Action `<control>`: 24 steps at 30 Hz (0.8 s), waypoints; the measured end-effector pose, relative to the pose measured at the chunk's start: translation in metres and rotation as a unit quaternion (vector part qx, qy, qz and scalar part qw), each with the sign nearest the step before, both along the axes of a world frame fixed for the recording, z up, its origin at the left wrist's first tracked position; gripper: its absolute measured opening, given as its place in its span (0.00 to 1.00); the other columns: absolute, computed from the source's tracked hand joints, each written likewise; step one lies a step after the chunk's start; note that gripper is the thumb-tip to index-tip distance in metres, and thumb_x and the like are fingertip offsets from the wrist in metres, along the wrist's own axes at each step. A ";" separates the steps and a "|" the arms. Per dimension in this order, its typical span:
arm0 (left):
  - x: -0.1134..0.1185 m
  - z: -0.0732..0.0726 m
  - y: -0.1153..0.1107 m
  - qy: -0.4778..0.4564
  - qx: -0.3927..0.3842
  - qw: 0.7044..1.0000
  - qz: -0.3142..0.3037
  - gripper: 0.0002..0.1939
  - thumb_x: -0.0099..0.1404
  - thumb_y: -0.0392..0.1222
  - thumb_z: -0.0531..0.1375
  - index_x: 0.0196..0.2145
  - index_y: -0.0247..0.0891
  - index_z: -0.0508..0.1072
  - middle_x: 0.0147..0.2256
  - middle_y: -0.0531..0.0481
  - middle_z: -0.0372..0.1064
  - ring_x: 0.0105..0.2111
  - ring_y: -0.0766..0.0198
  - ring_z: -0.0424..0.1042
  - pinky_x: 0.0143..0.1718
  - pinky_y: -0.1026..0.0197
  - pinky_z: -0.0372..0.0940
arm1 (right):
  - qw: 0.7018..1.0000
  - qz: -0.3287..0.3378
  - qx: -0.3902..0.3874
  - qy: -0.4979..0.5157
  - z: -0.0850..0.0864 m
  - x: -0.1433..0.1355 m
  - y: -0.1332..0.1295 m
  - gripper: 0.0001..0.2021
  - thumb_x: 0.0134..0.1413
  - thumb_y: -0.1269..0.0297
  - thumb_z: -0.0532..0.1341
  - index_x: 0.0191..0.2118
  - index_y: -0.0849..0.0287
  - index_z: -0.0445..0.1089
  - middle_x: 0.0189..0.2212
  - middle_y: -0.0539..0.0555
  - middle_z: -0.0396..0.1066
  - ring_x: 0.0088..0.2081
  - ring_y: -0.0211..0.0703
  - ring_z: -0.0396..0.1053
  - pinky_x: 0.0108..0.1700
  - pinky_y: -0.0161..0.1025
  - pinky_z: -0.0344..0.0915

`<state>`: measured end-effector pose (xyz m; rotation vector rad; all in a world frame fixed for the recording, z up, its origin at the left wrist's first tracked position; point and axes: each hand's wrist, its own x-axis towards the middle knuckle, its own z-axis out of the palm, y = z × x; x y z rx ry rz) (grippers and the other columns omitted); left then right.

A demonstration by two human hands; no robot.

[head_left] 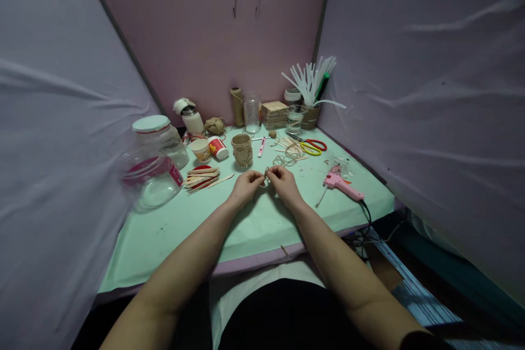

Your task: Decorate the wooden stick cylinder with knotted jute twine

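Observation:
Over the middle of the table my left hand (248,185) and my right hand (284,182) meet at the fingertips. Both are closed in a pinch on a short piece of brown twine (266,171), which seems to curl into a small loop; part of it is hidden by the fingers. Just beyond my left hand stands a cup decorated with twine (241,152), upright with a braided-looking rim. Behind my right hand lies a loose tangle of twine (290,159) over some thin wooden sticks. A pink and white cutter (261,147) lies between the cup and the tangle.
A pink glue gun (343,186) with its cord lies at the right. Scissors (314,146) rest behind it. Wooden sticks (202,178), paper cups (200,150) and a clear plastic jar (153,183) stand left. Twine spools, jars and glue sticks (309,82) line the back.

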<state>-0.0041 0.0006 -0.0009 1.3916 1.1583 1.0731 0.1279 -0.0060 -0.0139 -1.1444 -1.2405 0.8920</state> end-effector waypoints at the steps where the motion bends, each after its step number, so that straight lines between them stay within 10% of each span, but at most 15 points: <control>1: 0.000 0.000 0.000 0.012 -0.001 1.000 -0.002 0.04 0.51 0.38 0.63 0.23 0.35 0.72 0.22 0.50 0.69 0.25 0.68 0.64 0.28 0.66 0.58 | 1.000 0.002 0.001 -0.006 0.000 0.000 0.000 0.08 0.46 0.59 0.59 0.27 0.58 0.67 0.24 0.49 0.67 0.28 0.38 0.63 0.32 0.36 0.59; 17: -0.005 -0.002 0.001 0.085 0.097 0.991 0.027 0.04 0.53 0.37 0.61 0.28 0.37 0.76 0.26 0.50 0.72 0.30 0.63 0.67 0.36 0.63 0.59 | 0.978 -0.015 0.117 -0.174 -0.002 0.001 -0.003 0.05 0.50 0.64 0.55 0.27 0.56 0.64 0.26 0.49 0.65 0.29 0.39 0.61 0.33 0.36 0.59; 24: -0.011 0.004 0.006 0.086 0.107 0.990 0.024 0.05 0.52 0.33 0.60 0.24 0.39 0.76 0.24 0.51 0.71 0.29 0.64 0.66 0.34 0.64 0.59 | 0.998 0.060 -0.008 -0.003 0.002 0.000 -0.003 0.07 0.45 0.60 0.58 0.23 0.57 0.65 0.19 0.47 0.63 0.22 0.36 0.57 0.26 0.34 0.55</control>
